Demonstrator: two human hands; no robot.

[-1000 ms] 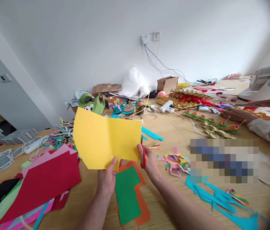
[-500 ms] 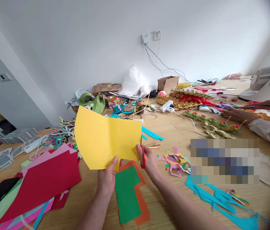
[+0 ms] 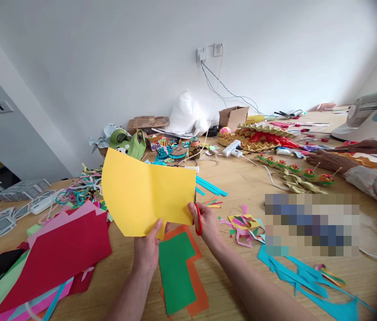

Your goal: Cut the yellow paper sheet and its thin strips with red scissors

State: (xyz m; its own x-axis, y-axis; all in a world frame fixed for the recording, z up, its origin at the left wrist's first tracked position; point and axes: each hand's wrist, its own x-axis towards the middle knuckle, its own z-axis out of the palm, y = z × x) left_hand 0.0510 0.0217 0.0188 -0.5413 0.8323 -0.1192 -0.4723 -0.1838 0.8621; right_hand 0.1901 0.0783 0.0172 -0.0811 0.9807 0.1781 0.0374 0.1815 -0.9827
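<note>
My left hand [image 3: 147,247] pinches the lower edge of a yellow paper sheet [image 3: 145,196] and holds it upright above the wooden table [image 3: 228,276]. My right hand [image 3: 206,223] grips red-handled scissors [image 3: 198,218] at the sheet's right edge; the blades are hidden behind the paper. Below my hands a green paper piece [image 3: 177,272] lies on an orange one [image 3: 198,285].
A pile of red, pink and green sheets [image 3: 55,258] lies at the left. Blue and mixed paper scraps [image 3: 295,272] cover the right. Another person's hands [image 3: 335,158] work at the far right near a white fan [image 3: 372,113]. Boxes, bags and craft clutter [image 3: 161,142] line the wall.
The yellow sheet and both hands have barely shifted; the view has drifted slightly to the left. The other person's hands moved a little.
</note>
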